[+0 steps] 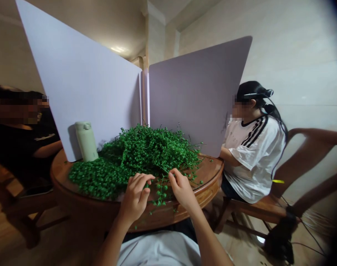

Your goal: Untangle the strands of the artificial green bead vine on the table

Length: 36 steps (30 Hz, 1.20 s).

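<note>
My right hand (183,187) is closed in a pinch on the stem of a green sprig (162,190), whose small round berries hang down over the table's near edge. To its left, my left hand (135,194) has its thumb and fingers apart, with nothing visible between them. Just beyond both hands rises a big tangled heap of green berry sprigs (154,147). A lower pile of loose green berries (98,179) spreads out left of my left hand.
The round wooden table (210,168) carries a pale green bottle (87,142) at the left. Two upright panels, a left one (91,74) and a right one (190,96), divide it. One person (254,155) sits at the right on a wooden chair (304,166); people in dark clothes (21,147) sit left.
</note>
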{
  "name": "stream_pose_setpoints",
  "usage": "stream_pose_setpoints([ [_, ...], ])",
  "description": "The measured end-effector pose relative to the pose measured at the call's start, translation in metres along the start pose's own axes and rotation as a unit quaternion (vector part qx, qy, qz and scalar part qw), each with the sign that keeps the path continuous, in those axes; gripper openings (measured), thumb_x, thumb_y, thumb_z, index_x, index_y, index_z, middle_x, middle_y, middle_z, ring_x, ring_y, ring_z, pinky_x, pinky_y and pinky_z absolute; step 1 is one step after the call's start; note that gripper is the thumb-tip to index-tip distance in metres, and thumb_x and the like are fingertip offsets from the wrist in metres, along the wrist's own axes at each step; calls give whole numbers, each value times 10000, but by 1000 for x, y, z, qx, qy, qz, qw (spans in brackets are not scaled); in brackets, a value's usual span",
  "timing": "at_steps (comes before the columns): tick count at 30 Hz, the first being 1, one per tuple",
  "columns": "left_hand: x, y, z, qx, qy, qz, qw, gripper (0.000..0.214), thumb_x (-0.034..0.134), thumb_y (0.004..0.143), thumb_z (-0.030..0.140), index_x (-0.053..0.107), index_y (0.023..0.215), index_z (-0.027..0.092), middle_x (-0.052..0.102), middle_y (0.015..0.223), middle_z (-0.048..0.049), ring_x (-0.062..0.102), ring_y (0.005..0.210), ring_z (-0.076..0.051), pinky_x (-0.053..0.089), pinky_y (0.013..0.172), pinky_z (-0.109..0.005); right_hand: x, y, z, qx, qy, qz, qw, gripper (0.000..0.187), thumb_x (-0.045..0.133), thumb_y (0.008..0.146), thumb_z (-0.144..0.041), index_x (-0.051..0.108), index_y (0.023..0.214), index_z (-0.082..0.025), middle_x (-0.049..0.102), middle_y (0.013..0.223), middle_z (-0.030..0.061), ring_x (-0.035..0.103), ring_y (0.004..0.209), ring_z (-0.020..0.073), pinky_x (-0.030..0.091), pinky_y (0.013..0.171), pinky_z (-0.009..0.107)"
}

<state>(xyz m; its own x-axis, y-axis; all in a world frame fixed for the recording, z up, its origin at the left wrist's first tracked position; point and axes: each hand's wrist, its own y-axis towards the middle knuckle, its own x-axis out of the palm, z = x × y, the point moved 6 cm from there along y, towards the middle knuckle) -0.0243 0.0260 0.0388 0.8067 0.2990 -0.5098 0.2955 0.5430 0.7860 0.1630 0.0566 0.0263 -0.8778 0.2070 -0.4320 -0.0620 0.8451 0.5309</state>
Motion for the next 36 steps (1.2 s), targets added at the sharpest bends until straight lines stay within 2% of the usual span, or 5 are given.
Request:
stream_pose_setpoints([
  [14,2,4,6,-11,-92,-70,993,844,240,871,867,685,1091,185,637,909,-79,590,856,-235,464,821,-342,-4,2,18,72,241,57,966,410,465,969,-609,482,1123,-229,379,714,-43,320,562,117,212,494,243],
  [19,10,17,14,5,-31,-71,997,366,587,970,546,691,1064,208,666,875,-37,612,869,-200,462,848,-310,-8,3,21,92,350,70,930,472,575,889,-665,449,1092,-258,296,719,-61,265,552,96,174,472,204],
  [25,14,20,14,1,-12,-44,999,151,580,969,292,689,917,201,700,843,-30,636,823,-173,476,814,-286,-15,-2,22,80,417,128,896,401,647,893,-578,464,1072,-268,353,718,-63,307,529,88,239,442,202],
  [32,10,11,-11,-150,-143,25,978,230,638,932,404,670,902,179,672,745,7,624,666,-120,466,628,-203,-34,-25,4,-48,184,297,936,254,586,983,-357,525,1180,-208,596,1147,94,597,1095,201,498,943,364],
  [36,14,6,-14,-235,-267,75,932,318,693,875,481,653,924,169,688,786,-5,660,678,-130,516,603,-192,-35,-65,-39,-237,-42,388,890,266,633,928,-144,552,1149,-267,603,1132,68,584,1164,225,474,982,417],
])
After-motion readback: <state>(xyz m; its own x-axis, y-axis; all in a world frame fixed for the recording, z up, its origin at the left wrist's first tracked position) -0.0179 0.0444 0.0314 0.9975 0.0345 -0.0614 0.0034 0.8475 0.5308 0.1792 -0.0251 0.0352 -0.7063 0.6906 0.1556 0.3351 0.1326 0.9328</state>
